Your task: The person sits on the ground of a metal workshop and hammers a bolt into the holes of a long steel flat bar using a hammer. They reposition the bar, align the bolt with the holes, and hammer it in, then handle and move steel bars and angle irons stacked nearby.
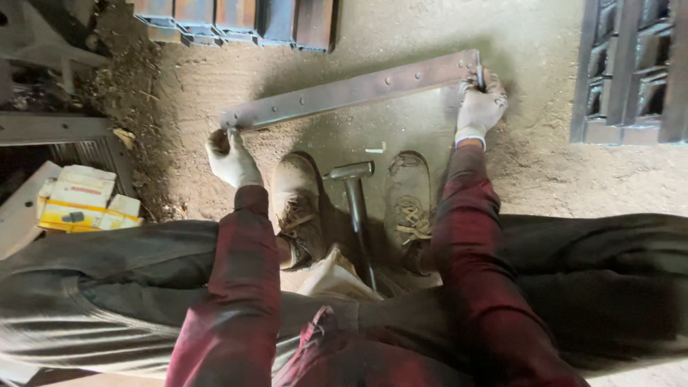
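A long flat metal bar (pixel 344 93) with several holes lies slanted on the sandy floor in front of me. My left hand (pixel 229 159), in a dirty white glove, pinches a small thin object at the bar's left end. At the bar's right end my right hand (pixel 480 104), also gloved, grips a small dark tool pressed against the metal. Between my two shoes a hammer (pixel 355 208) rests on the ground, head pointing away from me.
Rusty metal channel sections (pixel 236 18) are stacked at the top. A metal grille frame (pixel 631 72) stands at the right. Yellow and white cardboard boxes (pixel 82 201) sit at the left beside steel sections (pixel 50 129). My legs are spread wide across the foreground.
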